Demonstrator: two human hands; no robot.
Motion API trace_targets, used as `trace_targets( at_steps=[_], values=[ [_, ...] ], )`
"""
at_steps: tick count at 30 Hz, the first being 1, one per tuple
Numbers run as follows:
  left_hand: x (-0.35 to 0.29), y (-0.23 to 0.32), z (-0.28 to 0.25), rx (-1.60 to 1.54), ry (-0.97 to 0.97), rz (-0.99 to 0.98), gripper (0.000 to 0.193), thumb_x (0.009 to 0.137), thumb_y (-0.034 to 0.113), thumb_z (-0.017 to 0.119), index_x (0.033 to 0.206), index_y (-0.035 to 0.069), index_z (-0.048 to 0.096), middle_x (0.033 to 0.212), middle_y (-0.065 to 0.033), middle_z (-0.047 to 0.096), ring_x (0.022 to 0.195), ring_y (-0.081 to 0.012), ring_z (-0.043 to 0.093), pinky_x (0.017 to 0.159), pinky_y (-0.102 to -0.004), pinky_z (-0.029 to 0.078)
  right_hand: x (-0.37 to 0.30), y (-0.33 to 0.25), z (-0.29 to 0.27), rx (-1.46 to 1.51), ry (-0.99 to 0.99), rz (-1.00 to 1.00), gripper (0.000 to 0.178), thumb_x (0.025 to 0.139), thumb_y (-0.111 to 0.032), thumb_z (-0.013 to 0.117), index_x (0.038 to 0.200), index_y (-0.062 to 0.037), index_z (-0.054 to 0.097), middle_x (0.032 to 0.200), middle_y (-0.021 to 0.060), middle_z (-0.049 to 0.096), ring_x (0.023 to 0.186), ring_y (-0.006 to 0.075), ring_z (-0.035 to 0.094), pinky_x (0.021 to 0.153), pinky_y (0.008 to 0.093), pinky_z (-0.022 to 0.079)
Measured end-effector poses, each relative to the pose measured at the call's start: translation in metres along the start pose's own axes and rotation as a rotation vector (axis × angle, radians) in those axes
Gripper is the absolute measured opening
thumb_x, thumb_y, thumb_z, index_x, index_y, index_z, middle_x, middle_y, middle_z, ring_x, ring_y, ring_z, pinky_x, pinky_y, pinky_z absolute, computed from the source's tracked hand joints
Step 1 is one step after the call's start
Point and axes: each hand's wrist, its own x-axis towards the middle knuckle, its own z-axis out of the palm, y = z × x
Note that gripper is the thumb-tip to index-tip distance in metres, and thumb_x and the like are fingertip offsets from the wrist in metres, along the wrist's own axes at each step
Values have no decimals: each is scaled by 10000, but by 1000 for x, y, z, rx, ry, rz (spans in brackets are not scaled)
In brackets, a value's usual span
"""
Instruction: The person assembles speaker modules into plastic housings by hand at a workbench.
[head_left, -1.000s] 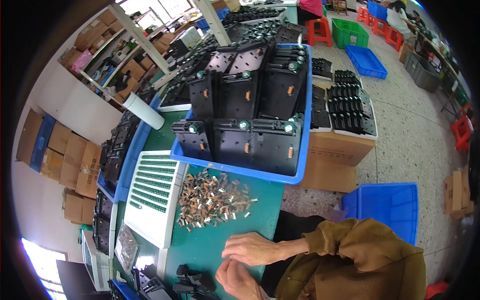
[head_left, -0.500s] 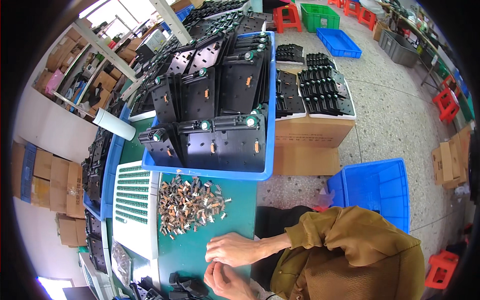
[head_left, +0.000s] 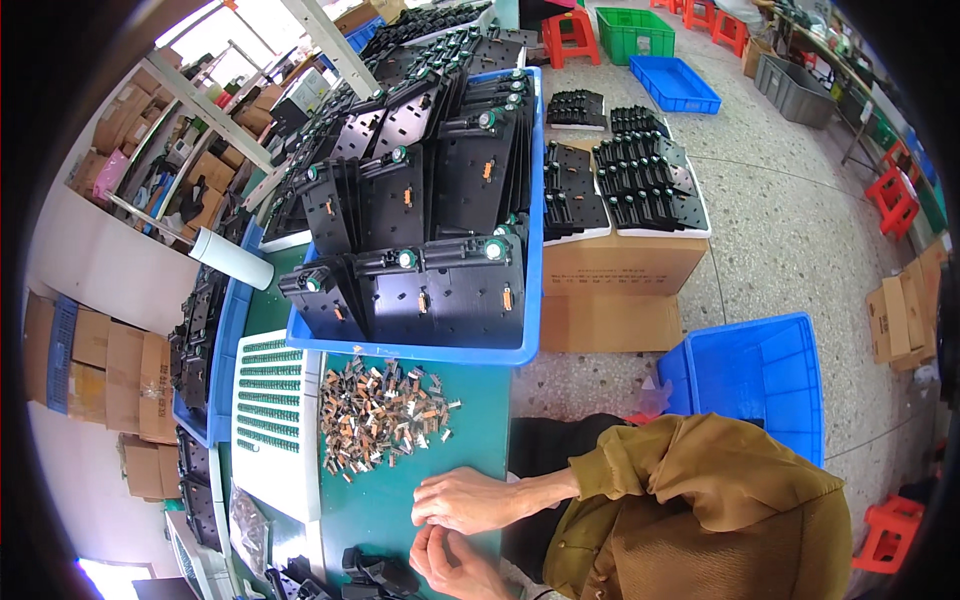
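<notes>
Over the green tabletop, my right hand (head_left: 465, 499) is closed, back upward, fingertips pinched together at its left end. Just below it my left hand (head_left: 455, 563) is closed too, fingers curled and close to the right fingertips. Anything between the fingers is too small or hidden to make out. Beyond the hands lies a loose pile of small orange-brown and silvery parts (head_left: 380, 415). Left of the pile, a white tray (head_left: 270, 480) carries rows of small green pieces. Black plastic parts (head_left: 375, 572) lie beside my left hand.
A blue crate (head_left: 430, 352) of black panels with orange parts stands past the pile. A white cylinder (head_left: 232, 258) is at its left. An open blue bin (head_left: 760, 375) sits on the floor at right. Trays of black parts (head_left: 650, 190) top a cardboard box (head_left: 620, 270).
The view has shifted slightly. Both hands keep nearly the same place and the same closed pose.
</notes>
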Motion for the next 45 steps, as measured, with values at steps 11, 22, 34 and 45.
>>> trace_targets(
  at_steps=[11, 22, 34, 45],
  values=[
    [-1, -1, -4, 31, -32, -57, 239, 915, 225, 645, 1042, 24, 670, 1057, -130, 645, 989, -316, 594, 880, -426, 490, -1, 1, 6, 24, 53, -39, 93, 796, -45, 651, 881, -40, 611, 867, 68, 605, 856, 272, 597, 677, 405, 496],
    [0, 3, -6, -285, 71, -187, 161, 872, 75, 652, 1009, 2, 698, 1053, -159, 658, 934, -311, 633, 826, -381, 513, -1, -2, 4, -5, 36, -12, 93, 816, -52, 639, 906, -40, 621, 893, 72, 617, 884, 277, 602, 712, 407, 500],
    [15, 7, -29, -325, 132, -202, 193, 864, 39, 670, 1035, -49, 661, 1018, -104, 625, 859, -195, 602, 747, -286, 502, -3, 2, 4, 40, 50, -53, 105, 818, -41, 637, 919, -38, 612, 883, 81, 615, 889, 288, 603, 714, 425, 489],
    [-4, -11, -14, -4, 17, 16, 185, 845, 43, 655, 1024, 19, 698, 1017, -183, 641, 882, -355, 631, 773, -422, 522, -3, 4, 8, 39, 57, -57, 82, 825, -44, 617, 906, -42, 603, 888, 78, 610, 889, 284, 598, 709, 423, 482]
  ],
)
